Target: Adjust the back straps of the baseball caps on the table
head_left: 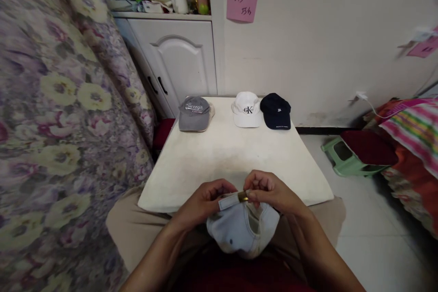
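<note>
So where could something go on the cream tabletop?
On the tabletop: from the left hand and right hand up to the cap row, and between its grey fabric cap and white fabric cap. Crowded: between that and the navy fabric cap.

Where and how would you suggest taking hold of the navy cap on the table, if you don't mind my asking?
I'd pinch the navy cap by its brim, coming from the near side, thumb on top. The brim juts toward the person as a flat, easily reached flap, while the white cap sits close on the crown's left.
</note>
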`<action>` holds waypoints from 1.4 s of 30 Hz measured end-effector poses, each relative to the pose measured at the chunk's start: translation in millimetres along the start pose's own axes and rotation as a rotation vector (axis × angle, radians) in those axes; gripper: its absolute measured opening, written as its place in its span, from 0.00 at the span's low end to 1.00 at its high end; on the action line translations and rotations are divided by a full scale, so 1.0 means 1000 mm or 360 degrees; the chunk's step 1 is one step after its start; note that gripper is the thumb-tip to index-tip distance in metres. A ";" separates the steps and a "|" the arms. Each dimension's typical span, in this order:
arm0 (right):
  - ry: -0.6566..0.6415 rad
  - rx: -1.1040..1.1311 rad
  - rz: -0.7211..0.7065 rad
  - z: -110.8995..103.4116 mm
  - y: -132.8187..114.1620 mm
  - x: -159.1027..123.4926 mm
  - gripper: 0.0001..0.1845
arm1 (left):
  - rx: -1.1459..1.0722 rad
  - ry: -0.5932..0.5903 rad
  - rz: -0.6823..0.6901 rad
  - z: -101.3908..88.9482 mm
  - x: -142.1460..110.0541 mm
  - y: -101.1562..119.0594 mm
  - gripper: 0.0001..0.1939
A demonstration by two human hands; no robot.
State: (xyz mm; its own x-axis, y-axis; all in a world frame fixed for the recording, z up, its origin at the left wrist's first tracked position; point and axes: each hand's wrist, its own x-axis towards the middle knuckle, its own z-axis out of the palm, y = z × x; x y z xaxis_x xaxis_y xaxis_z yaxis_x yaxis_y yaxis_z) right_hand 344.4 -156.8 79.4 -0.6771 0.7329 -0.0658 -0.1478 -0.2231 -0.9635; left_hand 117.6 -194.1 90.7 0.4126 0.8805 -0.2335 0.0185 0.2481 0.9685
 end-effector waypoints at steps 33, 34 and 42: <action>0.0471 -0.1065 -0.0848 0.042 -0.012 0.002 0.12 | -0.0345 0.0267 -0.0013 0.013 0.008 -0.009 0.15; 0.0494 -0.1075 -0.0829 0.042 -0.012 0.002 0.11 | -0.0342 0.0286 -0.0020 0.014 0.008 -0.008 0.15; 0.0440 -0.1167 -0.0502 0.045 -0.011 0.002 0.05 | -0.0297 0.0348 0.0002 0.018 0.010 -0.009 0.15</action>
State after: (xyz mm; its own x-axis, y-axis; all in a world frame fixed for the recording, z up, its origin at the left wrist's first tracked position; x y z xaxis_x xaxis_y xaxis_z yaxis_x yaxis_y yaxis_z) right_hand 312.1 -182.0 101.4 -0.4679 0.8430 0.2656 0.2697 0.4223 -0.8654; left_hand 138.2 -195.4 81.2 0.2062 0.9420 -0.2646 -0.1581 0.2990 0.9411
